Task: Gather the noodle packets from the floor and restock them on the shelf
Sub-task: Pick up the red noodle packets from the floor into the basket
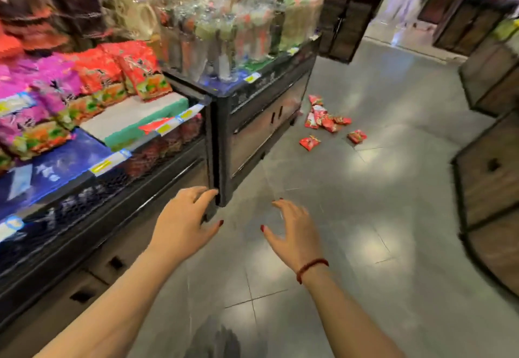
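Both my grips are empty and spread: the left grip (182,224) hangs with fanned fingers just beside the black corner of the shelf (134,116), the right grip (296,234) out over the floor (365,217), which I judge is only a reach-ahead posture, since nothing is within range. The noodle packets (323,117) lie well apart from both, a red heap on the floor at the foot of the next display unit (252,121) with two strays nearer me. Matching red packs (109,71) on the shelf sit beside a bare stretch, likely their home.
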